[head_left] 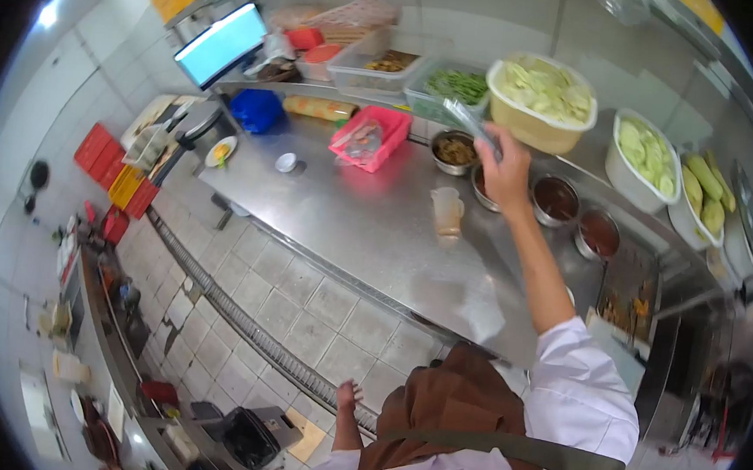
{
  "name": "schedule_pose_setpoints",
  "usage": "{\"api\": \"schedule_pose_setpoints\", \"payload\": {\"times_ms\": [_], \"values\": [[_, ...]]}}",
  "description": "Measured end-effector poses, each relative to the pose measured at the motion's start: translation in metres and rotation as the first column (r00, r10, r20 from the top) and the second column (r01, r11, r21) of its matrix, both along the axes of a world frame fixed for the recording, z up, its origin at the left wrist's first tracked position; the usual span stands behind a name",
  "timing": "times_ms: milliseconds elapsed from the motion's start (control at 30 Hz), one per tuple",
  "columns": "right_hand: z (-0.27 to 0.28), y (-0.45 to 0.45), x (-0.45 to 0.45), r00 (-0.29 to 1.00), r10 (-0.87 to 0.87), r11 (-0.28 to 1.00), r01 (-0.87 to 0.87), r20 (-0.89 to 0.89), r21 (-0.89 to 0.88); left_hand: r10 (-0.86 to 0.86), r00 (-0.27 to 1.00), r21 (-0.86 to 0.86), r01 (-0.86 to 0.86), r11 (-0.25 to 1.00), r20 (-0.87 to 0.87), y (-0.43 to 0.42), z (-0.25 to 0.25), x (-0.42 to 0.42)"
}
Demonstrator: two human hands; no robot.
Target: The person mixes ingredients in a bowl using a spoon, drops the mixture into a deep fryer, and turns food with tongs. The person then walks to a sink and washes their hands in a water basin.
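My right hand (508, 170) is stretched out over the steel counter (352, 207), its fingers closed round a clear, shiny, narrow thing (467, 121) whose kind I cannot make out. Below that hand is a steel bowl (484, 188), partly hidden by it. A bowl of brownish food (454, 151) lies just to the left, and two bowls of dark red sauce (556, 200) (598, 233) are to the right. Near the wrist stands a clear plastic jug (446, 212). My left hand (348, 396) hangs low over the tiled floor, fingers apart and holding nothing.
A shelf behind carries a tub of cut cabbage (543, 103), a tub of sliced green vegetable (644, 158), and a box of greens (452, 85). On the counter are a pink basket (392, 131) and a small white bowl (286, 162). A floor drain (240, 313) runs alongside.
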State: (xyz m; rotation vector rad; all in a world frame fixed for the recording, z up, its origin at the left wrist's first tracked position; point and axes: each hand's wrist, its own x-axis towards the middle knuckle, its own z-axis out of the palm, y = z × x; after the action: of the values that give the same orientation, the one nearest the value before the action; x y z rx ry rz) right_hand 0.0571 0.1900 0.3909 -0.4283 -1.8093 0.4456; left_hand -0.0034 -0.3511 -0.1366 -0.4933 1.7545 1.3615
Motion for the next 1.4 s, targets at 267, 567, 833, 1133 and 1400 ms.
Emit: {"api": "schedule_pose_setpoints", "payload": {"times_ms": [267, 567, 833, 1133, 1400], "values": [[-0.253, -0.153, 0.210, 0.954, -0.205, 0.727, 0.297, 0.217, -0.619, -0.409, 0.910, -0.007, 0.410, 0.912, -0.066, 0.135, 0.016, -0.140], [-0.361, -0.254, 0.372, 0.470, -0.880, -0.012, 0.114, 0.065, -0.993, -0.864, 0.476, -0.123, 0.879, 0.460, 0.166, 0.218, -0.025, -0.071], [-0.374, -0.204, 0.467, 0.440, -0.895, 0.027, 0.221, 0.075, -0.975, -0.980, 0.158, 0.103, 0.980, 0.171, 0.118, 0.237, -0.011, 0.070], [-0.360, -0.158, 0.555, 0.373, -0.836, 0.227, -0.434, -0.403, -0.872, -0.981, 0.046, -0.092, 0.995, 0.029, 0.186, 0.177, -0.034, 0.071], [-0.354, -0.179, 0.611, 0.561, -0.630, 0.172, -0.573, -0.537, -0.801, -0.944, 0.211, -0.192, 0.968, 0.164, 0.253, 0.152, -0.008, 0.151]]}}
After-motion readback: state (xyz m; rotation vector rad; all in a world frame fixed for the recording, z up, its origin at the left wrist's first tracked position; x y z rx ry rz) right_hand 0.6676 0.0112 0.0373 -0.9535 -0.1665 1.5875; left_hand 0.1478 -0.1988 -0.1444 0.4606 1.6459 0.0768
